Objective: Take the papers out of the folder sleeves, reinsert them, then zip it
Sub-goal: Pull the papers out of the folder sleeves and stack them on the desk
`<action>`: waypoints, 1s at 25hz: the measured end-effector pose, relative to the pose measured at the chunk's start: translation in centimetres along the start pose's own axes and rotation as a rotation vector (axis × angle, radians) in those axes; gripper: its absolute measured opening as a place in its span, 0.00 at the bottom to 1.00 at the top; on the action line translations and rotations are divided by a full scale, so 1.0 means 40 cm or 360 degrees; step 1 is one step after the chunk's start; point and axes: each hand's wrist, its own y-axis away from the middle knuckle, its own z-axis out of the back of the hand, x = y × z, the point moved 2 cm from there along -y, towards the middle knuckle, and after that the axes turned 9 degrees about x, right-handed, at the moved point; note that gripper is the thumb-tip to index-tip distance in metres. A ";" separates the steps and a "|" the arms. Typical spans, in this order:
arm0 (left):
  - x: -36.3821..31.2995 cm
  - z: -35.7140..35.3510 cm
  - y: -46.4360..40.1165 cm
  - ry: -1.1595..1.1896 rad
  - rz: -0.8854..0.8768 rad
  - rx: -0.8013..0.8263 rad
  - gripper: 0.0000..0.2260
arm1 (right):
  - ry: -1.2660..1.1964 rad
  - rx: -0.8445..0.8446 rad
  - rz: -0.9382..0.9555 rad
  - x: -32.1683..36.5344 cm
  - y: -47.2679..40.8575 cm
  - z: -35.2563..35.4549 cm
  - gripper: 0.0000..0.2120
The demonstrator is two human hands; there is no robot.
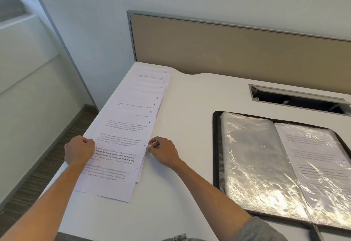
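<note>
Evidently, the papers (125,127) were fanned along the desk's (190,108) left edge; one sheet's sides were pinched by the left hand (78,150) and right hand (163,150), fingers curled, forearms outstretched. The folder (266,165) was laid open near the right edge.

Both forearms are bare up from the left hand (78,150) and right hand (164,152); a grey fabric sleeve (260,230) covers the right upper arm.
</note>
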 end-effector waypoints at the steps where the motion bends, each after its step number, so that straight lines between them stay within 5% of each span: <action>1: 0.000 0.000 -0.001 -0.0001 0.0007 0.0000 0.08 | -0.0002 0.0022 0.0007 -0.003 -0.003 0.001 0.13; 16: -0.007 -0.013 -0.027 0.0110 0.0131 -0.0079 0.07 | -0.0186 0.0176 0.0104 -0.027 -0.001 0.024 0.16; 19: -0.025 -0.018 -0.003 -0.0098 0.0122 -0.0118 0.18 | -0.0150 0.0154 0.0120 -0.048 0.025 0.081 0.17; 25: -0.120 -0.103 0.129 -0.0270 -0.0585 -0.0277 0.21 | -0.0110 -0.0172 0.0201 -0.147 0.166 0.287 0.11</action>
